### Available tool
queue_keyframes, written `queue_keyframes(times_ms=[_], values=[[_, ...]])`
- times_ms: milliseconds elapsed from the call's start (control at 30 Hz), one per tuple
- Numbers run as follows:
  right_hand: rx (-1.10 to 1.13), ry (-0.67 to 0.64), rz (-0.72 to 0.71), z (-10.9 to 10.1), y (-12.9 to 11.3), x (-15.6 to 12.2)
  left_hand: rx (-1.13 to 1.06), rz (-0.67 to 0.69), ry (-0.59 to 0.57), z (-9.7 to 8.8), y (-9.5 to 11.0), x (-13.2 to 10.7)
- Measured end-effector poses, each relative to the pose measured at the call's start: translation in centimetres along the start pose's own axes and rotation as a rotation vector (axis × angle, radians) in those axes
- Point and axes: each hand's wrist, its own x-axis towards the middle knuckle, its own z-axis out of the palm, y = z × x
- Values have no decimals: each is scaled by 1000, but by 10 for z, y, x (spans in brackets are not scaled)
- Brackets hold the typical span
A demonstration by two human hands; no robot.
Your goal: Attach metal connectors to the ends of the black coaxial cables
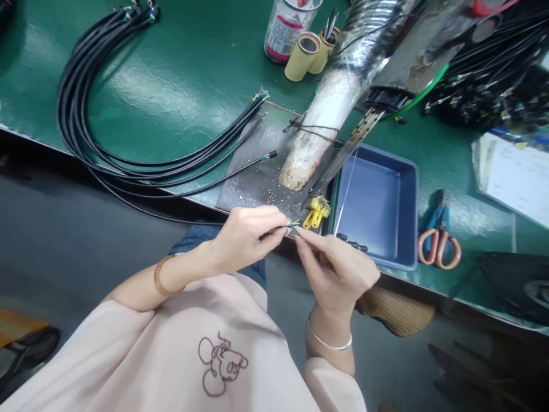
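A black cable (193,221) runs in from the left and ends between my two hands. My left hand (253,232) pinches it close to its tip, where thin coloured wires (293,224) stick out. On the other side, my right hand (332,260) has thumb and forefinger pressed together at the wire ends; I cannot tell whether a small part is between them. Further left lies a looped bundle of black cables (77,114) with bare coloured ends. One of these cables carries a black connector (271,154). Just beyond my fingers sits a yellow clip-like piece (316,213).
A soldering iron stand or wrapped duct (319,120) angles down over a grey metal plate (244,166). To the right are a blue tray (373,206), orange-handled pliers (440,240) and papers (514,177). Behind stand a clear jar (285,31) and small tan cups (302,56).
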Motion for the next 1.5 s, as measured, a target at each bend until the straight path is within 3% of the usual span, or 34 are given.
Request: queue_keyframes(times_ms=[167, 367, 467, 567, 667, 767, 933, 1100, 1200, 1267, 1400, 1500], values=[[-9, 75, -7, 6, 2, -2, 23, 16, 2, -2, 0, -1], [-29, 43, -47, 8, 0, 2, 127, 52, 56, 5, -1, -3], [130, 37, 164, 10, -4, 2, -9, -59, 79, 5, 3, -3], [450, -52, 437, 9, -6, 0, -331, -286, -3, 0, 7, -2], [578, 5, 522, 6, -3, -1, -607, -450, -68, -6, 9, 1], [524, 102, 505, 1, 2, 3, -714, -515, -58, -9, 8, 4], [525, -152, 502, -2, 4, 11, -784, -566, -101, -8, 3, 7], [552, -84, 519, 2, 5, 8, -792, -559, -104, -7, -1, 9], [495, -133, 511, 2, 5, 7, -737, -551, -93, -6, -1, 10], [443, -136, 461, 3, 4, 7, -677, -543, -82, -4, 0, 9], [179, 5, 205, 5, 2, 4, -536, -488, 1, 0, 2, 9], [31, 64, 69, 5, 5, -1, -546, -467, 19, 2, 2, 10]])
